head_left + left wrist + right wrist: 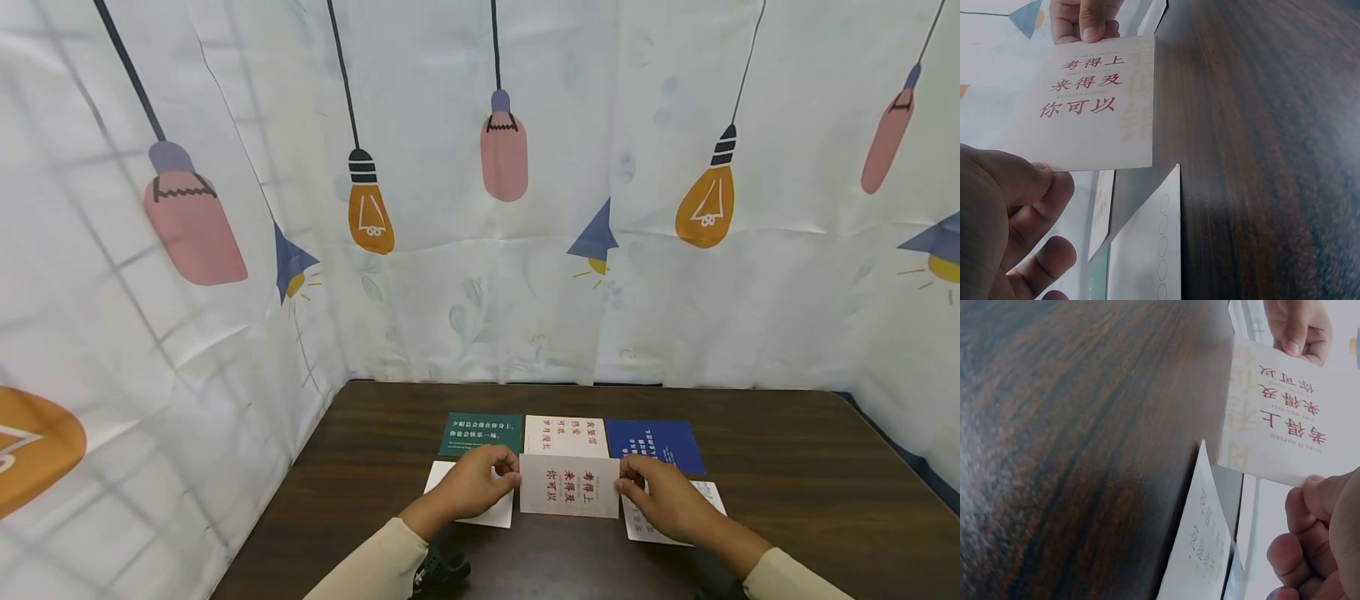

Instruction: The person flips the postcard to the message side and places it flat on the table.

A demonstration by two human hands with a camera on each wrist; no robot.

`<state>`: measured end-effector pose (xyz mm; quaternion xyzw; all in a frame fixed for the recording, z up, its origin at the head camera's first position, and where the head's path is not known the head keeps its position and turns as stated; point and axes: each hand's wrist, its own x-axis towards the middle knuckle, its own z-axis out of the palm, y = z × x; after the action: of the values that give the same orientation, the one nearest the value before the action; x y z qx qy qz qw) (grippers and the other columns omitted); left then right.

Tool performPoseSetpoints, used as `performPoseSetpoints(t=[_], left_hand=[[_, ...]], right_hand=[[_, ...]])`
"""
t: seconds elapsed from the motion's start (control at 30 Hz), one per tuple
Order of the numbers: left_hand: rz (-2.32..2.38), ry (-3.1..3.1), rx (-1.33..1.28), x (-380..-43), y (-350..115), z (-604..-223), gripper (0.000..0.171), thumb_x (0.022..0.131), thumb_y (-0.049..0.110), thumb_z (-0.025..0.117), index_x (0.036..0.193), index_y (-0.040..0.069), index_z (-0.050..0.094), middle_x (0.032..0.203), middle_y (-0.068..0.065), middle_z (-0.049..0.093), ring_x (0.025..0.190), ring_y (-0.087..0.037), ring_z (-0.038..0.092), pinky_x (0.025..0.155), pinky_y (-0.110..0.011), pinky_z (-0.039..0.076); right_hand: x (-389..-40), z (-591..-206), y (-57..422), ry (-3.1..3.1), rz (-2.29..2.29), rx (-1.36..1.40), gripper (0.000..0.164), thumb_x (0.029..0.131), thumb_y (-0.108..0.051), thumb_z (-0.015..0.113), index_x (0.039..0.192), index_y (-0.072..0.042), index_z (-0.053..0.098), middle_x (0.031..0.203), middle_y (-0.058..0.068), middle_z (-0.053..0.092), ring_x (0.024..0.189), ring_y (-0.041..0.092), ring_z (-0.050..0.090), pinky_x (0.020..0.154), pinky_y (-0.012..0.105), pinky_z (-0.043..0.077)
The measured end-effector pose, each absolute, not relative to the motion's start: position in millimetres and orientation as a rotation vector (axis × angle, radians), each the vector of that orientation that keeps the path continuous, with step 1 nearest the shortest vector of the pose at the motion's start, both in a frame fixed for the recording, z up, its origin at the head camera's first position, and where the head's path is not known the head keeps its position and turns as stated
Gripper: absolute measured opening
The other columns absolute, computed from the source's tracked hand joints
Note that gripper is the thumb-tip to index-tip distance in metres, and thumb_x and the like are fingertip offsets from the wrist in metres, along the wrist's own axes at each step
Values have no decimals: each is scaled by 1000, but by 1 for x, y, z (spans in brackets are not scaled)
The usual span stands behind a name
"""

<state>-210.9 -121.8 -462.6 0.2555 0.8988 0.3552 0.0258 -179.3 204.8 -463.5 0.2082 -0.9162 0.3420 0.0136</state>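
Between both hands a cream postcard (570, 487) with red Chinese characters is held up off the table. My left hand (480, 483) pinches its left edge between thumb and finger, and my right hand (663, 497) pinches the right edge the same way. In the left wrist view the postcard (1094, 106) tilts above the wood. Under my left hand lies a white card (487, 510); a white card with handwriting (643, 523) lies partly hidden under my right hand. Behind them are a green card (480, 433), another cream card (566, 435) and a blue card (660, 442).
The dark brown wooden table (375, 467) extends on both sides of the cards. A white curtain (450, 317) printed with hanging lamps and bulbs closes off the back and sides. A black strap-like device (442, 569) sits at my left wrist.
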Motion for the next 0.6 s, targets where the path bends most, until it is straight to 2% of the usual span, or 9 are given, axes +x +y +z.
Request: performPoseSetpoints(t=[0.6], left_hand=[[1131,2801,845,-212,-122,-465,12,98,16,69,88,22,65,89,13,59,91,-10,56,83,-35,47]], right_hand=[[-177,-464,204,-2843,1092,629,18,105,-32,60,92,-20,57,81,-9,53,67,5,45,57,28,38]])
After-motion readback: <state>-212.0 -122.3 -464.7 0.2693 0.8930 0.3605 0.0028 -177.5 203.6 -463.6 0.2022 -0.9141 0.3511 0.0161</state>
